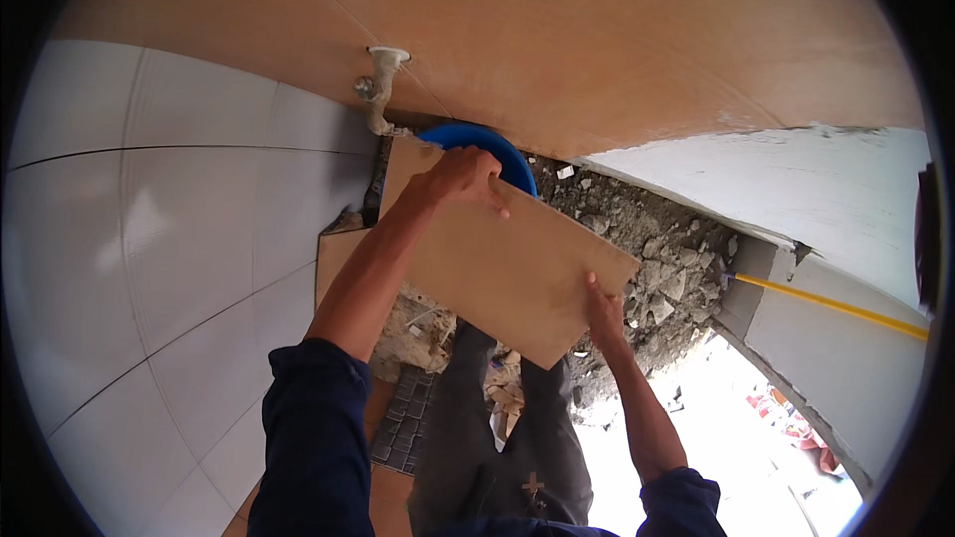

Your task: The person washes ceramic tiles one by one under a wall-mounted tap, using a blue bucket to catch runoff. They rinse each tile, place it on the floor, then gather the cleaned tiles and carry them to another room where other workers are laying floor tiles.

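Observation:
A tan rectangular tile (502, 264) is held up tilted in front of my legs, with both of my hands on it. My left hand (466, 179) grips its far edge, fingers bent over that edge. At the right end, my right hand (605, 316) has its thumb on the tile's face, and its other fingers are mostly hidden. Behind the far edge, a blue basin (517, 167) is partly covered by the tile and my left hand. A pale, crusted tap (380, 89) sticks out of the tan wall just beyond.
Broken rubble and soil (662, 268) cover the ground to the right. White wall tiles (189, 239) stand on the left. A yellow pole (831, 305) leans at the right by a grey ledge. Another tan tile piece (338, 264) and dark patterned floor tiles (403, 420) lie lower left.

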A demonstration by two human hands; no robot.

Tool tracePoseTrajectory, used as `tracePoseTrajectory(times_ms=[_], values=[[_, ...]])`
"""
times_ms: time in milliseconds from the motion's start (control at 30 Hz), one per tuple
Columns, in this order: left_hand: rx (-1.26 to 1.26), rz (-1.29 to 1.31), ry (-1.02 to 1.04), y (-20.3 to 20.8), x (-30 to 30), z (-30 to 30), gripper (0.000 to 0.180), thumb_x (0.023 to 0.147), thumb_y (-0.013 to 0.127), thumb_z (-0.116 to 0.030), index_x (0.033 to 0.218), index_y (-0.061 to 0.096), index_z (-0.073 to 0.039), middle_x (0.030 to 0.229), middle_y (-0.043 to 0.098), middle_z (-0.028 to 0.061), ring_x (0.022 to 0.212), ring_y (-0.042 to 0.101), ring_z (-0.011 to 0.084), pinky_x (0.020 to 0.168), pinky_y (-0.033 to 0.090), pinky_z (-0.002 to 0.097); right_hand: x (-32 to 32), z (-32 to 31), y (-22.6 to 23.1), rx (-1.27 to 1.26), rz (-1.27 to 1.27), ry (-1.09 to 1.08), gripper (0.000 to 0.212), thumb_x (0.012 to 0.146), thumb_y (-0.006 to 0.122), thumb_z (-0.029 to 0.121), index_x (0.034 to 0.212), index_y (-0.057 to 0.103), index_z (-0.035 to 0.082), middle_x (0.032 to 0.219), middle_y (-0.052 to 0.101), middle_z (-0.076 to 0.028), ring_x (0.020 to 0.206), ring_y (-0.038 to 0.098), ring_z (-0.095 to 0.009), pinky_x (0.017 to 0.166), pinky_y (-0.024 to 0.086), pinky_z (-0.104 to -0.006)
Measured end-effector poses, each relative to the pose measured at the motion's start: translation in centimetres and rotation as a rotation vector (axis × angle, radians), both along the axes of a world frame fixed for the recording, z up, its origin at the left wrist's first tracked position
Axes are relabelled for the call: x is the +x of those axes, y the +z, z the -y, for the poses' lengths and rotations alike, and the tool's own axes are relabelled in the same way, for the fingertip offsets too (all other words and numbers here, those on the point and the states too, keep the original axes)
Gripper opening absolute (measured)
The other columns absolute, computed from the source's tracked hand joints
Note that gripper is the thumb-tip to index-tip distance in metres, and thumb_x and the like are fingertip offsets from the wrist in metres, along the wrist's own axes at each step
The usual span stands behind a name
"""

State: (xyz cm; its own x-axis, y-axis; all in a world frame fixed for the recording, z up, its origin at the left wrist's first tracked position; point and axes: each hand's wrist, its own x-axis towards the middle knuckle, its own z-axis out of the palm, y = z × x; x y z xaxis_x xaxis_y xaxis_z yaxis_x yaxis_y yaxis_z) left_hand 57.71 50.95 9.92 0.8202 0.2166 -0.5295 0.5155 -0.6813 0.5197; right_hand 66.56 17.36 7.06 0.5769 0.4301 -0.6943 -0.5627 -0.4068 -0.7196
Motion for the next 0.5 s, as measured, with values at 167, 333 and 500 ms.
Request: tracePoseTrajectory(times_ms=[167, 333, 500], values=[[0.138, 0.173, -0.005, -5.2, 0.3, -0.7, 0.057, 0.051, 0.081, -0.049, 0.079, 0.064, -0.003, 0.081, 0.064, 0.0173, 0.079, 0.062, 0.0313, 0.068, 0.048, 0.0375, 2.1, -2.1, -3.2, -0.045, -0.071, 0.007, 0.050, 0.087, 0.065, 0.035, 0.116, 0.054, -0.004, 0.104, 0.062, -0.011, 0.090, 0.060, -0.018, 0.078, 0.050, -0.0322], [-0.222, 0.140, 0.342, -7.9, 0.5, -2.3, 0.055, 0.062, 0.079, -0.042, 0.095, 0.065, -0.002, 0.096, 0.066, 0.0130, 0.092, 0.063, 0.0274, 0.076, 0.050, 0.0352, 4.8, -4.0, -6.3, -0.056, -0.061, 0.036, 0.055, 0.087, 0.064, 0.036, 0.120, 0.051, -0.005, 0.109, 0.060, -0.013, 0.091, 0.060, -0.020, 0.078, 0.051, -0.0326], [-1.077, 0.588, 1.252, -11.5, -5.5, -3.8, 0.028, 0.078, 0.074, -0.021, 0.098, 0.065, -0.003, 0.095, 0.066, 0.0075, 0.092, 0.062, 0.0159, 0.063, 0.050, 0.0226, 5.7, -5.3, -9.5, -0.124, -0.072, 0.060, 0.056, 0.087, 0.063, 0.039, 0.118, 0.052, -0.006, 0.106, 0.061, -0.014, 0.090, 0.060, -0.020, 0.077, 0.050, -0.0334]])
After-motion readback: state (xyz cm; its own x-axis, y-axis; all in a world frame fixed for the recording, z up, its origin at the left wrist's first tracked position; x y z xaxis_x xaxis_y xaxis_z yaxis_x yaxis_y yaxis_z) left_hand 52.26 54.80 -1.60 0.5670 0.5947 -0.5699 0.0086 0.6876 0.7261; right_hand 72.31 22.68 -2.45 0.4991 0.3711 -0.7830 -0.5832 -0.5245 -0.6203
